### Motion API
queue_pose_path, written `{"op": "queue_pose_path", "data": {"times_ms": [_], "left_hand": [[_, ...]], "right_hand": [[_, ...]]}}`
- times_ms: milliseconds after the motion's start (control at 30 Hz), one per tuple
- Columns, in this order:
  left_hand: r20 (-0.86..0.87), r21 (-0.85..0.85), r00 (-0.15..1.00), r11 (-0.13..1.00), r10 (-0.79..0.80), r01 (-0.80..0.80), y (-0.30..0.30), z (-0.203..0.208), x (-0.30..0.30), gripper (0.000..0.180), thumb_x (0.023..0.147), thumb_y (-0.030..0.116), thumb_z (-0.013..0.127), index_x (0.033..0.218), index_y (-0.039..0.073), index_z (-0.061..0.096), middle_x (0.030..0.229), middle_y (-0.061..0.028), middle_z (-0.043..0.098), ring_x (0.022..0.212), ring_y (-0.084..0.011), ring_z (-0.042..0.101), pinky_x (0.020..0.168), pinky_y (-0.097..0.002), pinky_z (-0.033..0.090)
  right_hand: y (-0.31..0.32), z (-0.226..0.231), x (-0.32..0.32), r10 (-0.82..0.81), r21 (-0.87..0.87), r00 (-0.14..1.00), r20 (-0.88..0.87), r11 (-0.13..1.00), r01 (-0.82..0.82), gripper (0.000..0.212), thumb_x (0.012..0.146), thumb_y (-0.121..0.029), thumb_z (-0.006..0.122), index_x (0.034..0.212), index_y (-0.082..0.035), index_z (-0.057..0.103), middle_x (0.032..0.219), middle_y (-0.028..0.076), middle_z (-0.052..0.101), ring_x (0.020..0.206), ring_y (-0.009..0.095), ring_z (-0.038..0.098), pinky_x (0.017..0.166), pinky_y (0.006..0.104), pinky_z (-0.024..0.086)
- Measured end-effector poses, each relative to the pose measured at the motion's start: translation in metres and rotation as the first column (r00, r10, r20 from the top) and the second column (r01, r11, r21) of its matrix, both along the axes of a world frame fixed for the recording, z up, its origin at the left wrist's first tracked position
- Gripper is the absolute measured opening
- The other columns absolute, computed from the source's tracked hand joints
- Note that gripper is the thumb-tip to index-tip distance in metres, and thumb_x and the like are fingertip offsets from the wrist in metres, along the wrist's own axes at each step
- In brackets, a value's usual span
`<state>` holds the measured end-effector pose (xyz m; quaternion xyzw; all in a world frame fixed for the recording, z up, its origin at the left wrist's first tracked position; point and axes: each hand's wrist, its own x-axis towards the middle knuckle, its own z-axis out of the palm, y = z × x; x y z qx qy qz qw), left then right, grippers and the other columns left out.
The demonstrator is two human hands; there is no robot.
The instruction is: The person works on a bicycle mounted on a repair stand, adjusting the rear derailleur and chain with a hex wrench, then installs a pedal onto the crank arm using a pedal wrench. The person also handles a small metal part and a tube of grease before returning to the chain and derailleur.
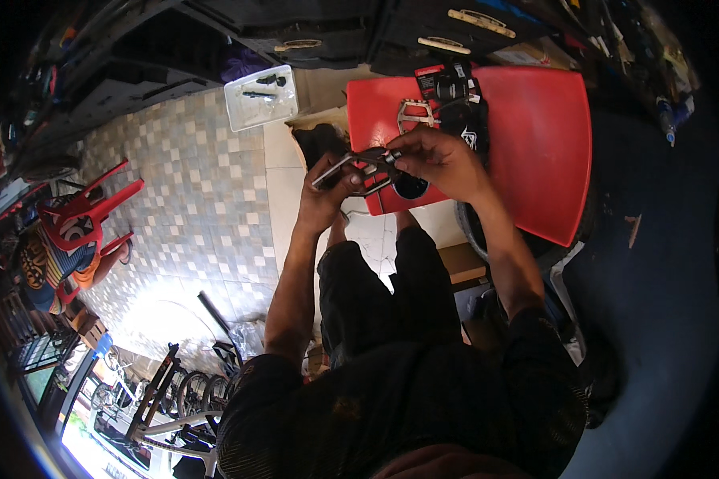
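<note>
- Pedal [368, 170], a metal cage-style bicycle one, is held up in front of you between both hands, above the near left corner of the red surface [535, 144].
- Your left hand [326, 197] has its grip closed around the outer side of the cage, thumb lying on the frame.
- Your right hand [443, 162] has its grip pinched, thumb and fingertips together, on the axle end; you cannot tell whether a small separate part sits between those fingers.
- Beyond your hands, a second pedal [417, 119], pale metal, lies on the surface.
- Just right of that one, you have black packages [446, 82] with light and red markings.
- Below your right hand, a dark round item shows at the surface's near edge, partly covered; its kind is unclear.
- To your left, past an open cardboard box [298, 145], a white tray [268, 114] holds black parts [259, 95].
- Farther left, a person [56, 259] sits by a red plastic chair [88, 209], and several bicycles [185, 399] stand at your lower left.
</note>
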<state>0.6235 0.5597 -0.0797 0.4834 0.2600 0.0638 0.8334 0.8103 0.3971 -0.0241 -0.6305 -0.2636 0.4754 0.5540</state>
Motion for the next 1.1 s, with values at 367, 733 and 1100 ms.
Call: {"op": "queue_pose_path", "data": {"times_ms": [367, 733, 1100], "left_hand": [[-0.212, 0.285, 0.921, 0.881, -0.326, 0.378, -0.029, -0.026, -0.059, 0.023, 0.087, 0.006, 0.075, 0.105, 0.001, 0.061, 0.1, -0.0073, 0.063, 0.094, -0.0181, 0.063, 0.082, -0.032, 0.05], [-0.239, 0.638, 0.942, 0.693, -0.236, 0.335, -0.048, -0.04, -0.038, 0.026, 0.084, 0.004, 0.073, 0.103, 0.002, 0.057, 0.089, -0.0152, 0.061, 0.083, -0.0341, 0.061, 0.076, -0.0416, 0.049], [-0.223, 0.498, 0.966, 0.837, -0.129, 0.227, -0.086, -0.06, -0.034, 0.049, 0.078, 0.011, 0.083, 0.111, 0.002, 0.048, 0.087, -0.0072, 0.053, 0.072, -0.0173, 0.057, 0.066, -0.0322, 0.05]], "right_hand": [[-0.046, -0.057, -0.061, 0.108, -0.177, 0.994, 0.017, 0.979, -0.103, 0.028, 0.087, -0.003, 0.074, 0.113, -0.004, 0.065, 0.093, 0.004, 0.068, 0.087, 0.01, 0.066, 0.078, 0.0279, 0.053], [-0.035, -0.09, -0.063, 0.116, -0.227, 0.956, 0.269, 0.972, -0.054, 0.021, 0.087, -0.012, 0.075, 0.105, -0.003, 0.067, 0.091, 0.006, 0.069, 0.086, 0.014, 0.068, 0.075, 0.0309, 0.054], [-0.024, -0.094, -0.058, 0.094, -0.227, 0.957, 0.274, 0.973, -0.031, 0.029, 0.085, -0.018, 0.078, 0.105, -0.002, 0.065, 0.097, 0.009, 0.067, 0.09, 0.019, 0.07, 0.076, 0.0319, 0.056]]}}
